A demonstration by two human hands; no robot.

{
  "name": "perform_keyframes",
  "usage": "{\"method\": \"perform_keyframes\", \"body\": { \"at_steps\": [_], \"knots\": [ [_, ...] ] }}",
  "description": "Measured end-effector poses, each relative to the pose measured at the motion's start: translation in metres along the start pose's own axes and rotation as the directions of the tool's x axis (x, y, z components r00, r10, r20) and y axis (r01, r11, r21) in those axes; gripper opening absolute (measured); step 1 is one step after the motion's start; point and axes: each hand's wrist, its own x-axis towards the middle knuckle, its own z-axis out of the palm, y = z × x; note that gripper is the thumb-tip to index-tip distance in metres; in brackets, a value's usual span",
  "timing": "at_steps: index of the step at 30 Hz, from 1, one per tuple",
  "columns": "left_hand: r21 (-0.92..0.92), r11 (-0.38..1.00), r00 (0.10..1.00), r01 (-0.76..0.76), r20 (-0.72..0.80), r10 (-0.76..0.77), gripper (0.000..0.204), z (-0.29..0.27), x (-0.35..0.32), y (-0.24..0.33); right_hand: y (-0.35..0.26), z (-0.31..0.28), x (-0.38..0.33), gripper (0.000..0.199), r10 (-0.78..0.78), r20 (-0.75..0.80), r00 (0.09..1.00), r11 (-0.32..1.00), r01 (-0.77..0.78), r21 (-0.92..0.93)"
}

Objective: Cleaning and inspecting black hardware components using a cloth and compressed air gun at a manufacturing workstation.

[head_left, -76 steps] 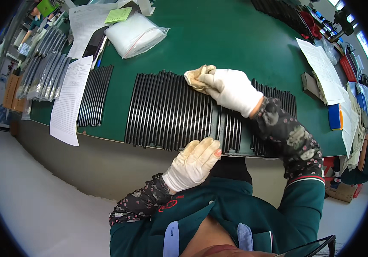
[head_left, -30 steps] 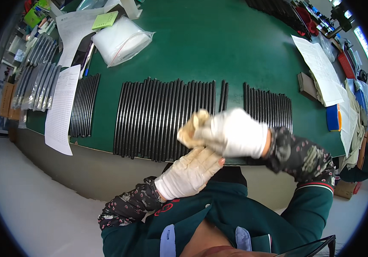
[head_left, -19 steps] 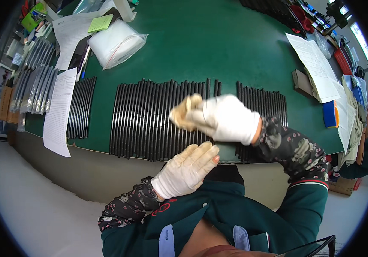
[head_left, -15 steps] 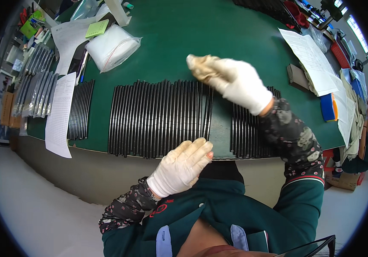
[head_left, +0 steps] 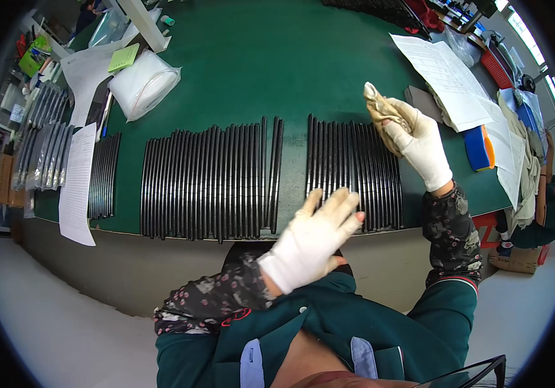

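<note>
- Your black rods (head_left: 197, 184) lie side by side on the green tabletop (head_left: 251, 58) in a wide middle bank, with a loose pair (head_left: 276, 161) just beside it and a right-hand bank (head_left: 339, 161) across a gap.
- Your left hand (head_left: 313, 242) has its fingers apart over the right-hand bank's near ends; whether they touch, you can't tell here.
- Your right hand (head_left: 416, 142) has its fingers clamped on a bunched tan cloth (head_left: 384, 119) at that bank's far right corner.
- Progress: the banks look alike, so nothing shows which rods are finished or left.
- Farther left, a smaller bank (head_left: 104, 174) sits beside a printed sheet (head_left: 77, 187).
</note>
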Motion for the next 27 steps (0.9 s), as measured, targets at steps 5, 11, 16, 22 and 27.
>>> {"method": "perform_keyframes", "body": {
  "at_steps": [5,11,16,22,27],
  "knots": [
    [0.122,0.982,0.988,0.145,0.028,-0.149,0.085,-0.024,-0.032,-0.003,0.003,-0.004,-0.007,0.039,0.012,0.070,0.997,1.000,-0.012,-0.002],
    [0.036,0.996,0.997,-0.077,0.028,0.076,0.078,0.006,-0.042,-0.019,-0.054,0.047,-0.022,0.010,-0.469,0.524,0.711,0.791,0.602,-0.108],
    [-0.022,0.997,0.997,-0.072,0.012,0.072,0.083,-0.004,-0.037,-0.015,-0.008,0.083,0.038,0.019,-0.461,0.370,0.806,0.728,0.582,-0.362],
    [-0.084,0.995,0.996,-0.048,0.069,0.053,0.084,-0.004,-0.040,-0.018,-0.067,0.088,-0.007,0.019,-0.438,0.715,0.545,0.710,0.697,-0.097],
    [-0.074,0.995,0.997,-0.061,0.032,0.063,0.087,-0.010,-0.037,-0.015,-0.026,0.092,0.057,0.028,-0.356,0.265,0.896,0.884,0.415,-0.217]
  ]
}}
